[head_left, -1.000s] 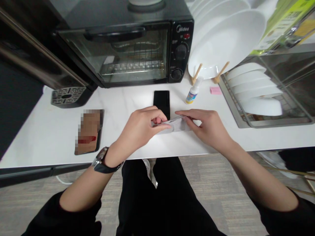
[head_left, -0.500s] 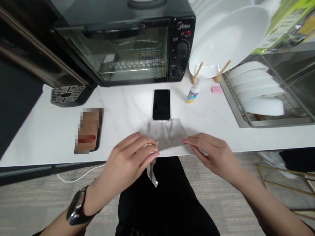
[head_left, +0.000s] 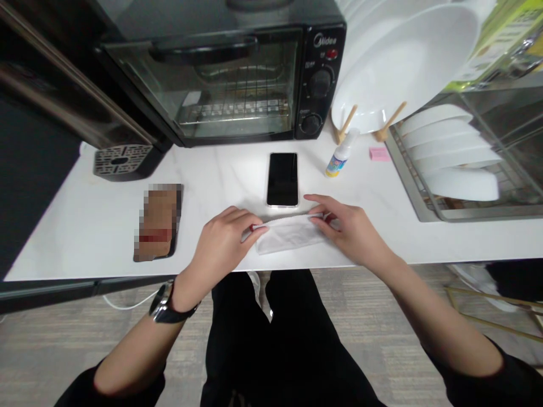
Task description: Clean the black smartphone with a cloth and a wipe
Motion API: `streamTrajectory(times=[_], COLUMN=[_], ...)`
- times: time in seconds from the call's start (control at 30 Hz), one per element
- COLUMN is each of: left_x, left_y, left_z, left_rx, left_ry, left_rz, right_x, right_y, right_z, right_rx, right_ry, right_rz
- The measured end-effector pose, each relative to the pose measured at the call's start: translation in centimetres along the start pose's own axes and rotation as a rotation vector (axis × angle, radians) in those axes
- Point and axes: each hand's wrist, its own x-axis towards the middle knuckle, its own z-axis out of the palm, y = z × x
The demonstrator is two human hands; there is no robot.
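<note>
A light grey-white cloth (head_left: pixel 288 233), folded over on itself, lies at the counter's front edge. My left hand (head_left: pixel 227 237) pinches its left corner between thumb and fingers. At the other end my right hand (head_left: pixel 345 226) grips the cloth with thumb and fingers, its index finger stretched out. Just beyond the cloth lies a phone (head_left: pixel 283 180) with a dark screen, flat on the counter. A small spray bottle (head_left: pixel 338 158) with a blue and yellow label stands behind and to the right of the phone.
A black toaster oven (head_left: pixel 237 85) stands at the back, beside a machine with a drip tray (head_left: pixel 123 161). A pixelated phone-like object (head_left: pixel 158 221) lies left on the white counter (head_left: pixel 212 169). Right are large plates (head_left: pixel 407 62), a pink slip (head_left: pixel 379 154) and a dish rack (head_left: pixel 460 215).
Both hands have moved forward, away from the counter's edge. The cloth's near edge was lifted over toward the phone, so the cloth is now folded into a narrow strip.
</note>
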Motion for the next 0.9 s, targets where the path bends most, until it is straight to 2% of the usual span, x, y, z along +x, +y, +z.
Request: streamTrajectory(times=[0.1,0.17,0.2,0.3,0.37,0.43,0.53,0.6,0.63,0.77,0.83,0.9], left_x=[-0.2,-1.1,-1.8,-3.4,-4.0,-3.9,-2.0,0.5,2.0,7.3,8.6,8.8], left_y=[0.0,0.5,0.7,0.4,-0.5,-1.4,-2.0,-1.7,-1.5,-1.1,-1.0,-0.7], left_z=[0.7,0.9,1.0,1.2,1.0,0.4,-0.9,-1.3,-1.2,0.9,2.2,3.1], left_rx=[0.088,0.135,0.146,0.239,0.312,0.325,0.24,0.197,0.191,0.151,0.133,0.125], left_ry=[0.064,0.15,0.149,-0.029,-0.124,-0.16,-0.154,-0.099,-0.068,-0.133,-0.15,-0.125], left_rz=[-0.011,0.049,0.12,0.404,0.502,0.544,0.507,0.392,0.369,0.405,0.364,0.318], right_x=[0.1,-0.7,-1.3,-3.4,-4.7,-5.4,-4.3,-1.8,-0.3,5.9,7.5,7.7], right_y=[0.8,0.8,0.6,-0.1,-0.6,-0.5,1.1,3.3,4.5,8.1,8.8,8.7], right_z=[0.6,0.4,0.2,-0.3,-0.5,-0.7,-1.5,-2.1,-2.4,-2.6,-2.3,-2.1], right_rx=[-0.027,-0.064,-0.08,-0.109,-0.12,-0.123,-0.113,-0.106,-0.092,-0.014,0.018,0.035], right_ry=[0.04,0.087,0.089,-0.014,-0.073,-0.062,0.105,0.288,0.336,0.317,0.276,0.264], right_rz=[0.008,-0.013,-0.037,-0.138,-0.174,-0.167,-0.045,0.095,0.145,0.205,0.2,0.19])
